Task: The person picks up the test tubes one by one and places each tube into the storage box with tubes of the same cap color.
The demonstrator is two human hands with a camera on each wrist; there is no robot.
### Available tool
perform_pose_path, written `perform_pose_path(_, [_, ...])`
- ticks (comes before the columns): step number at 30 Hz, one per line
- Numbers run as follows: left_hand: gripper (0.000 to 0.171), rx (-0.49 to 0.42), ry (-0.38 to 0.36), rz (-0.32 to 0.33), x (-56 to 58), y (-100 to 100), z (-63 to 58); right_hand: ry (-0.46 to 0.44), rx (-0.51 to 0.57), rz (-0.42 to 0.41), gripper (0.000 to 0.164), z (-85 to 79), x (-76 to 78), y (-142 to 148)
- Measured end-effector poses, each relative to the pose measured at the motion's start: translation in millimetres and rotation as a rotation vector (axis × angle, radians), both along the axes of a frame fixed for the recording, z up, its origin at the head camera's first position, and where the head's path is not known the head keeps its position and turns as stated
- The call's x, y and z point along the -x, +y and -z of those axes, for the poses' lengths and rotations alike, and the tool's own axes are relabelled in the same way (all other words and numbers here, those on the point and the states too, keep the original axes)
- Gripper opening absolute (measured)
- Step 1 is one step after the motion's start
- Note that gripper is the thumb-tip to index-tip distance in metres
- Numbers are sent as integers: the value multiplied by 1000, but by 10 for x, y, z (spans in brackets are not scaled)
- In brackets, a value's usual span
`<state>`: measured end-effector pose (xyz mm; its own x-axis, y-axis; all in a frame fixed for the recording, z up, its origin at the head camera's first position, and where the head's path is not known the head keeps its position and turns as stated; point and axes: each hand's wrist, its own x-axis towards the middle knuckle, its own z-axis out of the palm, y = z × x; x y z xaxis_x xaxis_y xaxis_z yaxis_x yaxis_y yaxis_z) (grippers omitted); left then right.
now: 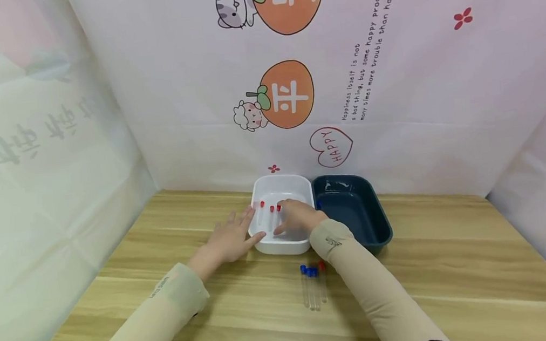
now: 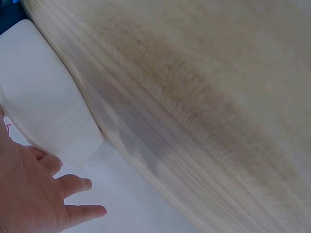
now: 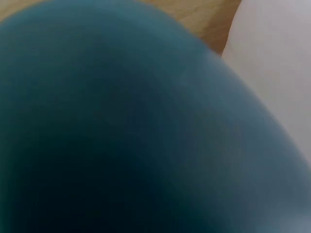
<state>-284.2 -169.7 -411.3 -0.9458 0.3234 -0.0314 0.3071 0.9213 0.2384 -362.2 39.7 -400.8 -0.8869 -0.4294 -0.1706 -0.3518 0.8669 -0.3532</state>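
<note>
In the head view, my left hand (image 1: 230, 239) touches the left side of the white tray (image 1: 287, 248), fingers spread. The left wrist view shows this hand (image 2: 34, 189) against the tray's outer wall (image 2: 48, 92). My right hand (image 1: 298, 215) reaches into the tray, thumb and index finger apart. Its index fingertip is at a red-capped tube (image 1: 278, 208); whether it touches the cap is unclear. Two more red-capped tubes, one with its cap (image 1: 262, 204) farther left, lie beside it. The right wrist view holds no hand, only a blurred dark blue surface (image 3: 121, 107).
A dark blue tray (image 1: 380, 223) stands against the white one's right side, with a bit of blue (image 1: 319, 205) at its left wall. Several clear tubes (image 1: 311, 291) with blue caps and one red-capped tube (image 1: 323, 282) lie on the wooden table in front. A printed cloth (image 1: 202, 144) hangs behind.
</note>
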Motion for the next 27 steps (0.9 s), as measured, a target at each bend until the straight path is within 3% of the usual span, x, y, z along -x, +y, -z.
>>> perform_pose_path(14, [84,-9,-10,-3,-4,5,-10,-14,-1,1,85,157,128,-50])
perform_pose_path(27, [83,-12,-14,-6,-15,7,-18,-59,-36,5,89,152,118,-53])
